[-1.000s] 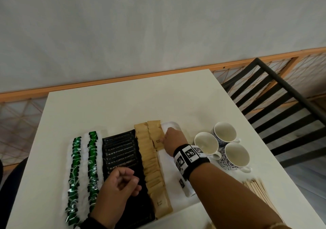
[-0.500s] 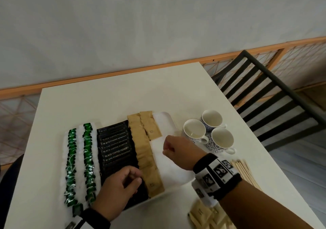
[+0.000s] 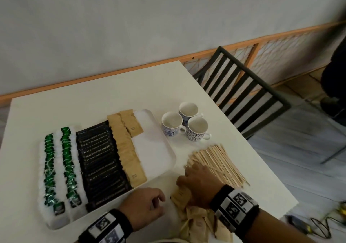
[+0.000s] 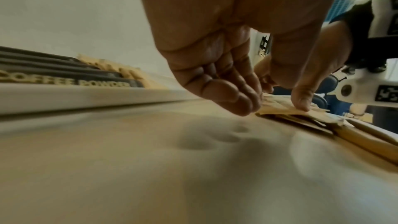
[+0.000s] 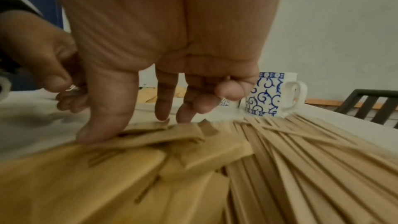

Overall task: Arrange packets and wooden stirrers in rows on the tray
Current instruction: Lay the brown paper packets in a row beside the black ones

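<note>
Head cam is showing me partway through the brown packet rows: the tray (image 3: 169,154) is already holding green, black and brown rows, with a second brown row (image 3: 131,123) only just started at the far end and bare tray beside it. So I'm reaching for more stock right now. My right hand (image 3: 198,182) is sitting on the loose brown packets (image 3: 198,224) lying on the table (image 3: 112,96) just off the tray's near corner, thumb and fingertips (image 5: 163,113) pressing down on the top packet, not really pinching it yet (wrist cam is blurry, so I can't say for sure). My left hand (image 3: 145,206) is hovering beside the pile, fingers loosely curled, holding nothing. Wooden stirrers (image 3: 219,165) are lying fanned out on the table next to the cups (image 3: 184,123), untouched. Next move, I reckon: peeling off one packet cleanly without dragging the whole heap, then laying it down in that short row.
</note>
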Demonstrator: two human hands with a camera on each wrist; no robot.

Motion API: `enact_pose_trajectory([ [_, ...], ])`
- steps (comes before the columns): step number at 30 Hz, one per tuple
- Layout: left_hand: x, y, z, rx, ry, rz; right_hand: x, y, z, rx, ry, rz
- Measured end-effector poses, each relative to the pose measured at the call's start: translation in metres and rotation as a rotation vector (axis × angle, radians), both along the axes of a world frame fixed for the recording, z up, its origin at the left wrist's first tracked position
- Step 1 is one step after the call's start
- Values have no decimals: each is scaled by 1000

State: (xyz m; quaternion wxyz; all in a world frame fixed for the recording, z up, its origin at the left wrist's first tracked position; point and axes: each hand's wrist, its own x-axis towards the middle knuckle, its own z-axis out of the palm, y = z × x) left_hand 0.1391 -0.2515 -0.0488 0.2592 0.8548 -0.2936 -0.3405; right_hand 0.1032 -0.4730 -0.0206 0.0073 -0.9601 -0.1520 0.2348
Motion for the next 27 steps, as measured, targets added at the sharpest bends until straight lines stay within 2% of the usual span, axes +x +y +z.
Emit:
enact_pose_trajectory([
  [6, -16, -26, 3, 200, -65, 35, 2, 10, 1, -32, -19, 71],
  [8, -23, -36, 8, 270, -133, 31, 4, 13, 4, -59, -24, 86],
  [11, -37, -51, 8, 413, -278, -75, 5, 15, 5, -38, -41, 82],
  [14, -49, -61, 4, 511, -333, -183, 2, 13, 2, 10, -40, 82],
  [17, -59, -64, 3, 528, -352, -220, 2, 9, -2, 22, -42, 65],
  [23, -70, -67, 4, 491, -317, -152, 3, 11, -6, -32, -72, 35],
  [27, -64, -67, 8, 526, -310, -133, 3, 12, -5, 45, -60, 5],
])
